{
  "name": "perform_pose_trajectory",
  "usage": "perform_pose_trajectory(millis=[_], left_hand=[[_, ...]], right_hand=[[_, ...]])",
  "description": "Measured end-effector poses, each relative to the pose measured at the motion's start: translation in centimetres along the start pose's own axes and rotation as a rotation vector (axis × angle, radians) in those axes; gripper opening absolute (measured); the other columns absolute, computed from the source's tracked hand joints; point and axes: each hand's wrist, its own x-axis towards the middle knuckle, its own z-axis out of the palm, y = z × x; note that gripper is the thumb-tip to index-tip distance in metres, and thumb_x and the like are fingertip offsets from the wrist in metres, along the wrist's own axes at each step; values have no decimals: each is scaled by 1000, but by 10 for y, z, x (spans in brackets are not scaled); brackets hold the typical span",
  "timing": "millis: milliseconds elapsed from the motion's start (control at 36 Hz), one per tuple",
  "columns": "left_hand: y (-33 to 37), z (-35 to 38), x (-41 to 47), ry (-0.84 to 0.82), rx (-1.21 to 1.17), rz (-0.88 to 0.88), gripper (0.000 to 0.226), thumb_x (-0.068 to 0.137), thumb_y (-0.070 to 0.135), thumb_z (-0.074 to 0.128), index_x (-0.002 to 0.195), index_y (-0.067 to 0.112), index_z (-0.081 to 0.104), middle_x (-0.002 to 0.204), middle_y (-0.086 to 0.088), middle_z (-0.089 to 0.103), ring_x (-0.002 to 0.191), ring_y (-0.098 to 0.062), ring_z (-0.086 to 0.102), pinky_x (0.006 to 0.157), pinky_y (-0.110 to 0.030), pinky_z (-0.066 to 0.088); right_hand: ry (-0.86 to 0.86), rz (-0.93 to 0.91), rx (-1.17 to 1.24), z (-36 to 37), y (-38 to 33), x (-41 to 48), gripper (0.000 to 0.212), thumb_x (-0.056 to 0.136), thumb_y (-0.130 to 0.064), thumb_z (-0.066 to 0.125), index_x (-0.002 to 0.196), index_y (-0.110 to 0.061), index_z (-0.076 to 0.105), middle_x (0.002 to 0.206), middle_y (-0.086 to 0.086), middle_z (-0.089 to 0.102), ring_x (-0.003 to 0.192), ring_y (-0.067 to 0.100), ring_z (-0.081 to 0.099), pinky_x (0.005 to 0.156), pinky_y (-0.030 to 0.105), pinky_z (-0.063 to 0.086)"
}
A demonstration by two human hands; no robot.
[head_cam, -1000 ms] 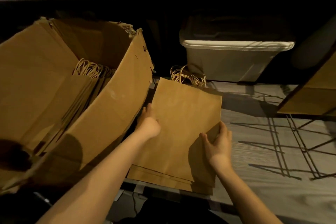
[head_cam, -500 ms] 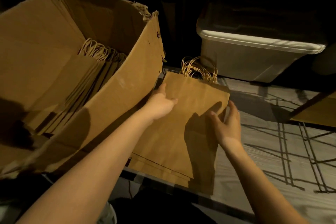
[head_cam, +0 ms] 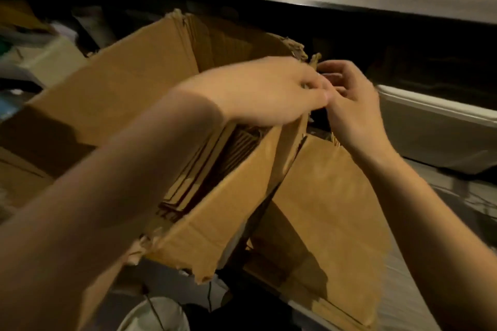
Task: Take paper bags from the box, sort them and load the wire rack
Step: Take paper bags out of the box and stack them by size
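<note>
change: both hands had left the stack (head_cam: pixel 328 212) and risen to the right rim of the box (head_cam: pixel 150 94) | left hand (head_cam: pixel 269 94): fingers curled on that rim | right hand (head_cam: pixel 352 107): fingers curled beside it, hold unclear | stack lay right of box; bags (head_cam: pixel 212 161) stood inside | likely fetching next batch

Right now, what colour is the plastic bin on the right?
Off-white. The bin shows best in the head view, though the light is dim.
</note>
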Motion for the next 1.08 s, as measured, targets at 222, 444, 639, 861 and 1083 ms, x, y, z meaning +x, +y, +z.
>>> perform_pose_trajectory(millis=[222,444,639,861,1083], left_hand=[[-66,-70,-22,194,99,-85,31,96,41,38,123,33,52,98,13,59,85,-6,57,76,-18,41],[-150,-90,-24,281,181,-200,37,96,41,43,129,28,51,110,4,60,95,-12,55,71,-25,40],[-218,-66,-16,300,128,-208,34,96,35,47,128,26,54,108,7,59,92,-9,56,78,-28,48],[-258,-30,-15,224,75,-246,28,97,30,48,122,24,60,111,3,64,90,-12,59,79,-34,52],[-268,-34,-15,152,143,-266,28,97,33,46,120,25,59,109,3,65,94,-14,59,81,-35,54]], right_hand=[[-69,-232,-170,62,-73,36,29,96,-34,52,120,-19,58,101,-12,56,92,2,56,72,11,45],[-231,-318,-401,130,-92,56,36,94,-32,55,127,-17,52,115,0,63,99,12,61,83,30,54],[-378,-357,-739,193,-71,65,65,92,-38,55,147,-21,24,144,8,41,129,28,42,97,39,45],[-510,-130,-917,234,-30,75,90,87,-52,57,152,-22,2,158,11,11,143,36,16,111,51,25],[-743,65,-1072,250,3,67,127,67,-74,63,147,-27,-23,159,10,-15,146,32,-6,116,51,9]])
